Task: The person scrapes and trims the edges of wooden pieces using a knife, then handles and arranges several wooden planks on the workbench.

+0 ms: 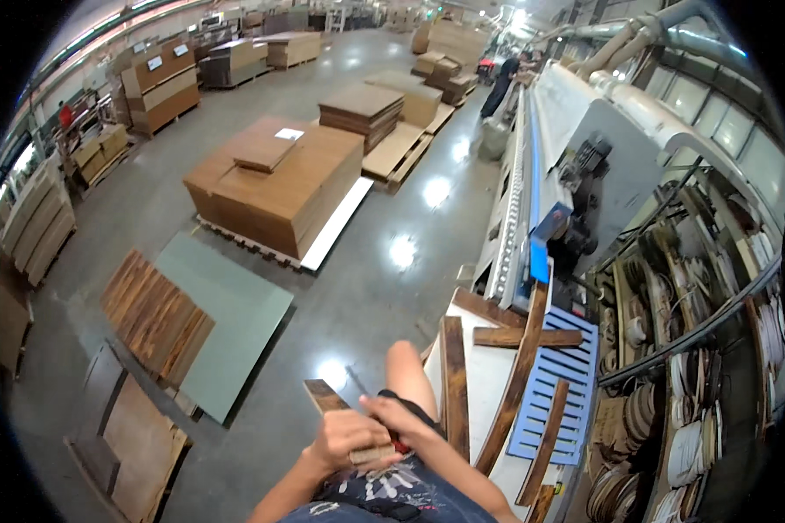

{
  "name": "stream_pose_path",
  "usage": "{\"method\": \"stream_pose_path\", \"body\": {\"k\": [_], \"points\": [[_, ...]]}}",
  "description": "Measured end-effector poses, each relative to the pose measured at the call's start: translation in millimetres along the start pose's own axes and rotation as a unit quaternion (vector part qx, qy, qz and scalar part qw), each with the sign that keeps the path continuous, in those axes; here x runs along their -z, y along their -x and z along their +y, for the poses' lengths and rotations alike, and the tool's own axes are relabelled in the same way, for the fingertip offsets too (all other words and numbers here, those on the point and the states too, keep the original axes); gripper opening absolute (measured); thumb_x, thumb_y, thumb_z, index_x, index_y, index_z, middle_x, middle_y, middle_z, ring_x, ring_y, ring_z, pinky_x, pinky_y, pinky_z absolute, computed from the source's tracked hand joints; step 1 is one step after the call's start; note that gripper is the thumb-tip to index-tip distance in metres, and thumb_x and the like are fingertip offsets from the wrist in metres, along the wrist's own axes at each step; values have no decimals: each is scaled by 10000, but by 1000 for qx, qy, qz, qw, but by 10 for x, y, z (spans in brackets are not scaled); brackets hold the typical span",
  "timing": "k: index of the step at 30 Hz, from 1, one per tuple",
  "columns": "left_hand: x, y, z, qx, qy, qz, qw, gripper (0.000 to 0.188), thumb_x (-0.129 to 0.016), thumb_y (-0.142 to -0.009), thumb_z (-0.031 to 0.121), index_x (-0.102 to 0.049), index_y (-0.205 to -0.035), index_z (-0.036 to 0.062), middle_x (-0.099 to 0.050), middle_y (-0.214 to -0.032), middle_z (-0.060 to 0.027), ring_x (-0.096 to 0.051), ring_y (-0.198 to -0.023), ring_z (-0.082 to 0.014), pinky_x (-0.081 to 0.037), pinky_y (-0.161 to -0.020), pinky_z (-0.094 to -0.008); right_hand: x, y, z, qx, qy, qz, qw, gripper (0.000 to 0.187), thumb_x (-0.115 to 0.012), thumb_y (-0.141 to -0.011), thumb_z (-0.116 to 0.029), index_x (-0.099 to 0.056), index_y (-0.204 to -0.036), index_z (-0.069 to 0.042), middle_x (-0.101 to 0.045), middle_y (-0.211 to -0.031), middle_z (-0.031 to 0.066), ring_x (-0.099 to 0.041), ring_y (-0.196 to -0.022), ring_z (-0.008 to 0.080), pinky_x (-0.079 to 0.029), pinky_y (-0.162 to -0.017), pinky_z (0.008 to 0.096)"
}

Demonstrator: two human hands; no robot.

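My left hand (344,440) is closed around a short strip of dark-grained wood (324,397), held in front of my body. One end of the strip points away from me, and its pale near end shows below the fingers. My right hand (394,417) is right beside it, closed on a thin grey file-like tool (358,382). The tool's narrow blade points up and away, and a bit of red shows under the hand. The fingers partly hide both things, and I cannot tell whether the blade touches the wood.
At my right, dark wood strips (454,383) lie on a white table (488,353) and a blue slotted panel (545,436) beside a long machine (619,166). Edging rolls fill a rack (645,410). Brown panels (279,183) stand on a pallet. Striped panels (157,318) rest on a green board (235,322).
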State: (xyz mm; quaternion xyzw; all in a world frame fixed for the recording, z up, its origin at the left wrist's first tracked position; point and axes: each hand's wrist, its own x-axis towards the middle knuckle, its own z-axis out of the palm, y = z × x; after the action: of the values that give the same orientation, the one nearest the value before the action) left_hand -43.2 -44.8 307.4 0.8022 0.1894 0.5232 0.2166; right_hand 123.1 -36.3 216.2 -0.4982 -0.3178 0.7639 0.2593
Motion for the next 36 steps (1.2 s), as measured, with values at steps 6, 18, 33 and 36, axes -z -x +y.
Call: {"method": "stream_pose_path", "body": {"k": [6,18,33,36], "points": [[-118,-70,123,-51,-22,-43,998,241,-858,-678,265,-701,-768,107,-697,-786,-4,-665,-703,-205,-540,-685,-310,-55,3,-76,9,-185,-28,982,133,-687,-943,-225,-645,-941,-99,-608,-814,-3,-576,-737,95,-457,-610,247],[-555,-205,3,26,-13,-227,973,197,-763,-797,259,-702,-907,107,-611,-1336,-110,-556,-1266,-300,-364,-1098,-463,848,304,-643,247,-68,265,930,427,-665,-935,-117,-583,-1339,-7,-633,-899,7,-543,-758,82,-461,-688,239],[-2330,218,-1040,572,314,-169,738,856,-724,-867,-11,-197,-1542,6,-596,-1020,-115,-668,-751,-183,-574,-537,-285,1838,803,830,174,-176,311,917,344,-645,-961,-173,-648,-1252,10,-693,-955,39,-626,-812,105,-513,-739,268],[-2408,3,-976,582,316,-188,725,850,-730,-873,11,-203,-1540,2,-597,-1012,-106,-665,-716,-181,-577,-542,-278,1969,1278,868,176,-163,256,936,319,-632,-972,-169,-648,-1241,2,-682,-924,29,-623,-753,73,-457,-609,232]]}}
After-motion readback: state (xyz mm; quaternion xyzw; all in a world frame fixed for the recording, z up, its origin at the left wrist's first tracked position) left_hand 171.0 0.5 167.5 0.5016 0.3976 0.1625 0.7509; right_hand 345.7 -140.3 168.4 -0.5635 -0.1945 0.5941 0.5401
